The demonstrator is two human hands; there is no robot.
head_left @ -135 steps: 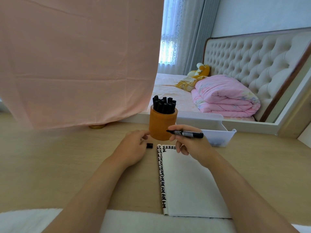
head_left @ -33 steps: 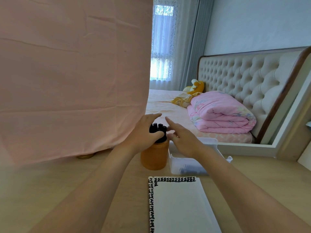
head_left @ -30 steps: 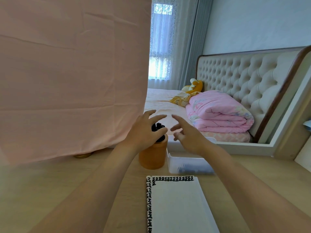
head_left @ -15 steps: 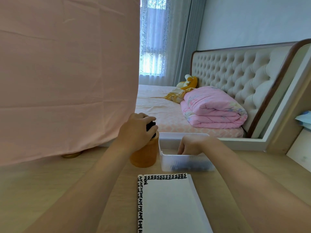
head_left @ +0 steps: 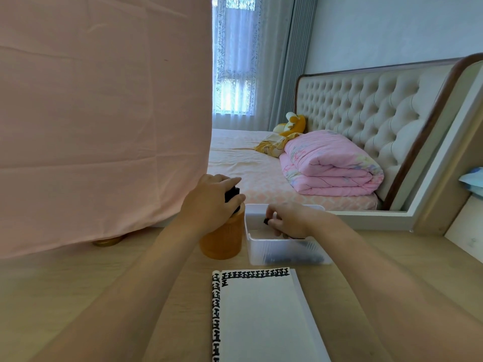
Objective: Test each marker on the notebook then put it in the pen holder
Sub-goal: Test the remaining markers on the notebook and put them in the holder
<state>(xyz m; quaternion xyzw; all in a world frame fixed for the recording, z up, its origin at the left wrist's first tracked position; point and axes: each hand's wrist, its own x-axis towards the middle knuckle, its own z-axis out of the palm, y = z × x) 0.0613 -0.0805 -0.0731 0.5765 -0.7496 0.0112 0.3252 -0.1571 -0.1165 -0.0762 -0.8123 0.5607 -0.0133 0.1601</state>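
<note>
An orange pen holder stands on the wooden desk, with black markers sticking out of its top. My left hand is curled over those markers and the holder's rim. To its right is a clear plastic bin with dark markers lying at its bottom. My right hand reaches into the bin and pinches a black marker by its end. A white notebook with black marks along its top and left edges lies open in front of me.
A pink cloth hangs over the desk's back left, with a round brass base under it. Behind the desk is a mirror frame showing a bed and pink quilt. Bare desk lies left of the notebook.
My right hand has gone from above the holder down into the clear bin and taken hold of a marker. My left hand has settled onto the markers in the holder. The view tilted down slightly.
</note>
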